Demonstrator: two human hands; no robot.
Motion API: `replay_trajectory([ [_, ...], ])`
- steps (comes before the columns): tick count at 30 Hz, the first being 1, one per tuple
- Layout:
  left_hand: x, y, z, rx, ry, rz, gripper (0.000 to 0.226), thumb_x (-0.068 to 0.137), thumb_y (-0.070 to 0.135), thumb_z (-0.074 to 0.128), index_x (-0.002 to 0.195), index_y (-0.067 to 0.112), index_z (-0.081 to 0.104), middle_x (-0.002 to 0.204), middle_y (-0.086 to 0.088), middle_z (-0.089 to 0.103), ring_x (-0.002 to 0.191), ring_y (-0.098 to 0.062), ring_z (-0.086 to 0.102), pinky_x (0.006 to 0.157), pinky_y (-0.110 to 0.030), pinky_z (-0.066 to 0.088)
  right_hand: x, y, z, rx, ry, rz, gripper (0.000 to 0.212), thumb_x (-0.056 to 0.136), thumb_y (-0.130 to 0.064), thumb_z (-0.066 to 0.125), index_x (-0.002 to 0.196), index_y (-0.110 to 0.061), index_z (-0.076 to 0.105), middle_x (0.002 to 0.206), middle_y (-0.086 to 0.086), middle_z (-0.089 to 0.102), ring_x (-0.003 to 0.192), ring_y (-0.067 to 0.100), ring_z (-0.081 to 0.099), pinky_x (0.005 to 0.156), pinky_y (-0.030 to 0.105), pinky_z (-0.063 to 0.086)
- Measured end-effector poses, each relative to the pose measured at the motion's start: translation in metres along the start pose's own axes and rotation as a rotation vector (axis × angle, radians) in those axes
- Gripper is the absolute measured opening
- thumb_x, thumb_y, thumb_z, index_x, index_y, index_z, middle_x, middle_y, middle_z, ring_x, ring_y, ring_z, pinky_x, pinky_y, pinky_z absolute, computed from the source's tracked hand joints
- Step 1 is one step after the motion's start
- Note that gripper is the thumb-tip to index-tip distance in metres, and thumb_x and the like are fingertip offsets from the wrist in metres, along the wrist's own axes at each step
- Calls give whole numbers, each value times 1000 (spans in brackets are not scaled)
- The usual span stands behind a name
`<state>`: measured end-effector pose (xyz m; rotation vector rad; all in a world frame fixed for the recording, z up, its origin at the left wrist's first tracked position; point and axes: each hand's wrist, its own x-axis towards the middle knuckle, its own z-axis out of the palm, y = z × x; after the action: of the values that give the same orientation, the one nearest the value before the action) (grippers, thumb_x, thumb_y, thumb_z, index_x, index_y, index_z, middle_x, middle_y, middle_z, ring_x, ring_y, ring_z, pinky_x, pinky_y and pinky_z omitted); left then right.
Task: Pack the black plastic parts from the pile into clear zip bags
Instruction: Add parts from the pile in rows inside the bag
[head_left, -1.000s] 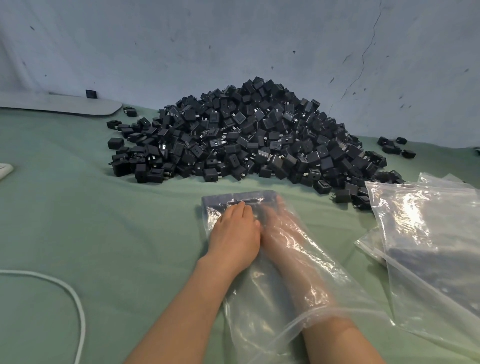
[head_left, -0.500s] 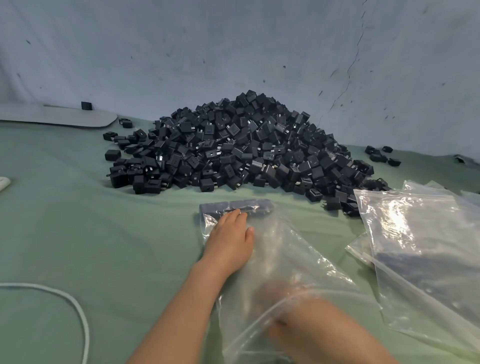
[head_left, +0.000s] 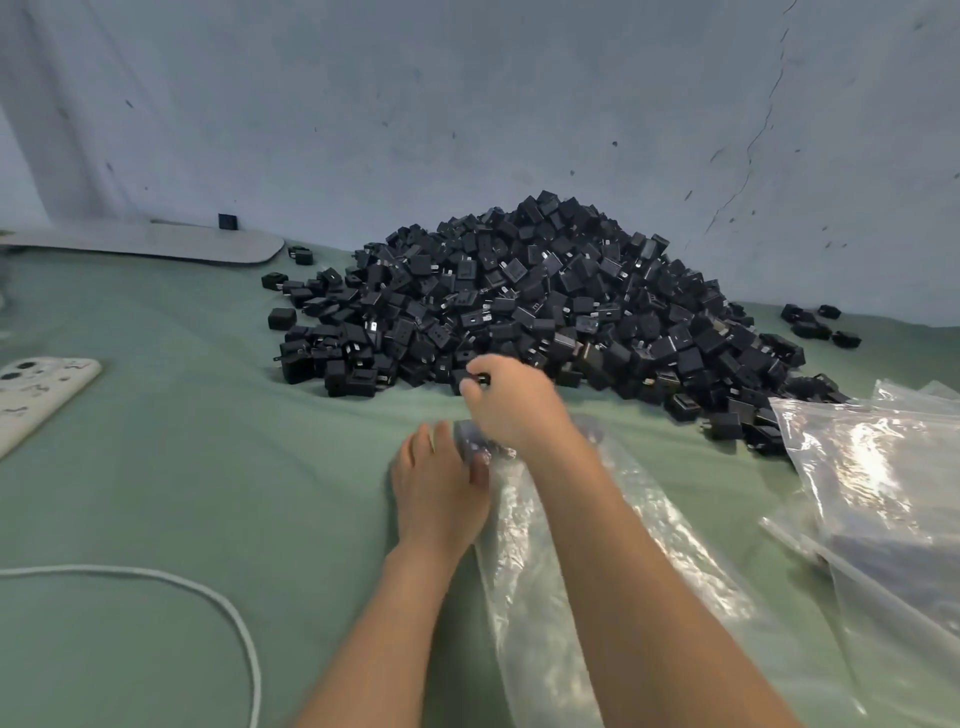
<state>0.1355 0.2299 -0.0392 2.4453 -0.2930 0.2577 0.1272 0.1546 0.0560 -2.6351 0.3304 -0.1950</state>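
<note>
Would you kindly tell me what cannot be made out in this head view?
All in the head view:
The count of packed parts in the clear bag: hidden by the right hand and left hand.
The black part pinched by the right hand: mostly covered by that hand.
The spare bags: cut off by the right edge.
The phone: cut off by the left edge.

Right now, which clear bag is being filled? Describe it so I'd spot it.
Find the black pile. Just in front, a clear bag lies on the green cloth under the right forearm. Unlike the bags stacked at the right, it has the left hand resting on its far end, where black parts show inside.
</note>
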Motion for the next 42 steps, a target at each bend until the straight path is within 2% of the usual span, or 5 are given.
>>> replay_trajectory([
  [8, 6, 5, -7, -578, 195, -272, 43, 89, 4, 44, 132, 3, 45, 136, -12, 48, 127, -28, 37, 106, -35, 28, 67, 5, 68, -250, -45, 154, 43, 97, -49, 33, 137, -37, 46, 147, 12, 38, 139, 34, 23, 115, 57, 1],
  [17, 9, 5, -12, -713, 240, -328, 41, 93, 3, 40, 133, 7, 45, 138, -7, 44, 131, -21, 34, 110, -30, 23, 77, 7, 50, -166, 66, 177, 35, 98, -33, 42, 131, -22, 48, 136, 11, 44, 125, 33, 42, 110, 49, 23],
  [30, 9, 5, -10, -785, 260, -338, 38, 92, 5, 42, 130, 11, 46, 133, -3, 45, 127, -18, 38, 108, -34, 30, 74, 1, 65, -177, 30, 188, 31, 97, -37, 40, 124, -36, 55, 134, 11, 47, 130, 31, 34, 114, 55, 10],
  [36, 13, 1, -24, -994, 289, -381, 27, 100, 28, 33, 115, 18, 53, 92, 2, 67, 73, -15, 59, 72, -33, 45, 30, -8, 13, 245, -63, -55, 23, 94, -39, 46, 114, -38, 59, 106, -11, 58, 100, 16, 54, 84, 32, 42],
  [42, 17, -2, -34, -933, -194, -384, 40, 100, 38, 34, 93, 18, 68, 54, 5, 64, 40, -5, 47, 41, -17, 36, -26, 6, -2, 196, -197, -149, 18, 95, -29, 48, 94, -29, 65, 84, -9, 66, 67, 1, 57, 56, 18, 40],
])
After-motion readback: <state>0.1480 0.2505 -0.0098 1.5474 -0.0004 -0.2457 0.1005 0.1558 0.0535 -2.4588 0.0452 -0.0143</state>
